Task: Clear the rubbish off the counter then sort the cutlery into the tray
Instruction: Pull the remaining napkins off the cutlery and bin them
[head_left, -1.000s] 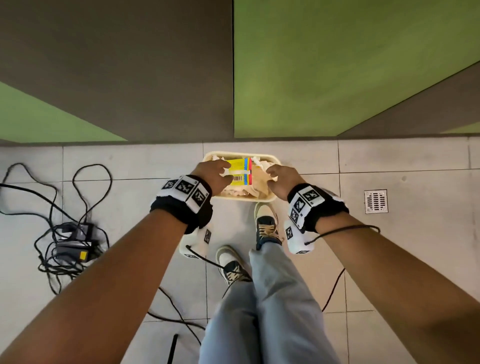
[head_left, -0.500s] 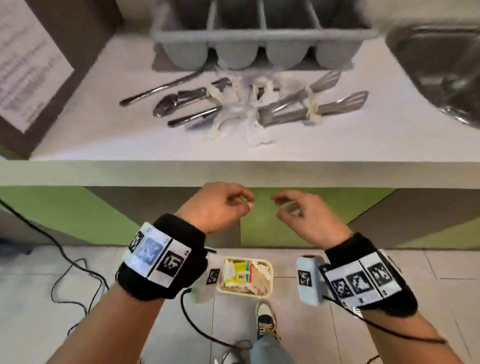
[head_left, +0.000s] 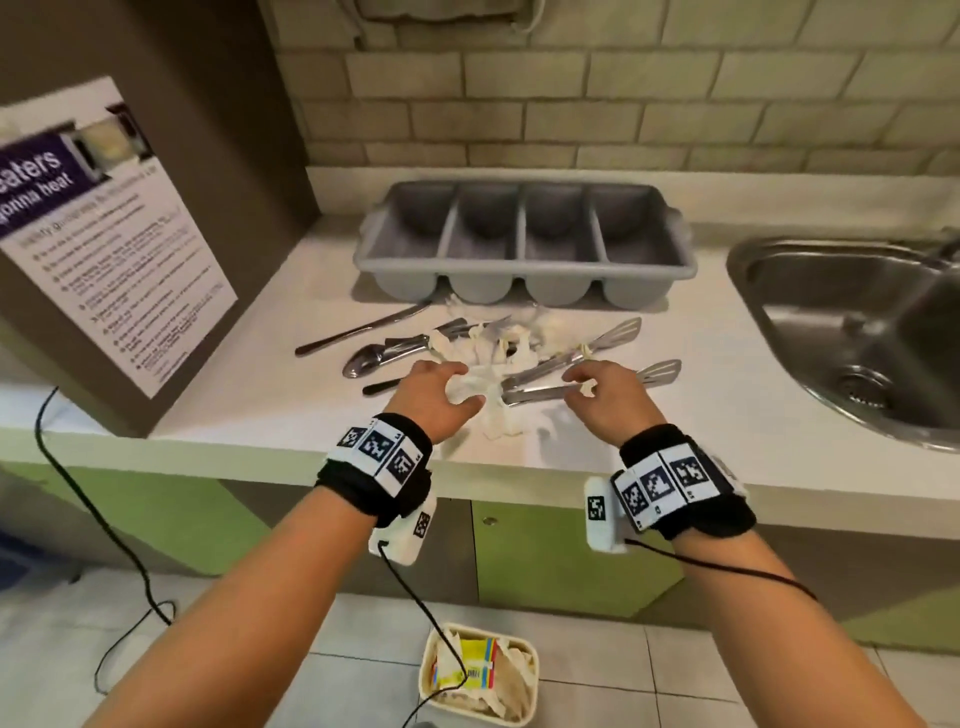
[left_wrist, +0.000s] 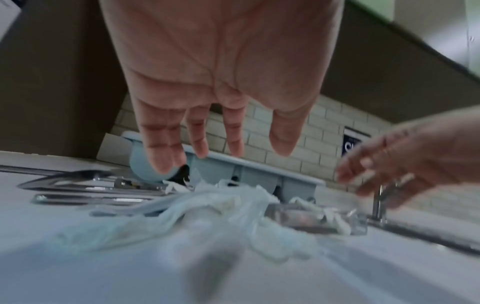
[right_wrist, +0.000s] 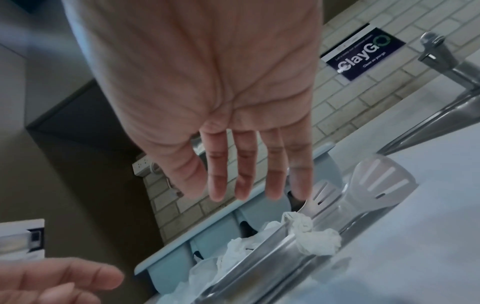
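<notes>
Crumpled white tissues (head_left: 491, 364) lie tangled among the cutlery on the white counter (head_left: 249, 395). A spoon (head_left: 366, 360) and a long handle (head_left: 363, 327) lie to the left, two metal tongs (head_left: 597, 353) to the right. Behind them the grey four-compartment tray (head_left: 524, 244) holds nothing. My left hand (head_left: 457, 387) hovers open over a tissue wad (left_wrist: 207, 205), fingers spread (left_wrist: 223, 152). Just above a tissue ball (right_wrist: 311, 236) on the tongs (right_wrist: 259, 261), my right hand (head_left: 576, 387) is also open (right_wrist: 244, 189). Neither hand holds anything.
A steel sink (head_left: 857, 332) takes up the counter's right end, with its tap (right_wrist: 441, 59) behind. A dark cabinet with a poster (head_left: 104, 234) stands at the left. On the floor below sits a cream bin (head_left: 478, 675) holding a yellow packet and paper. Cables (head_left: 104, 519) trail at the left.
A second ago both hands were down at the floor bin with the yellow packet. They let go, rose to the counter and now hover over the tissues.
</notes>
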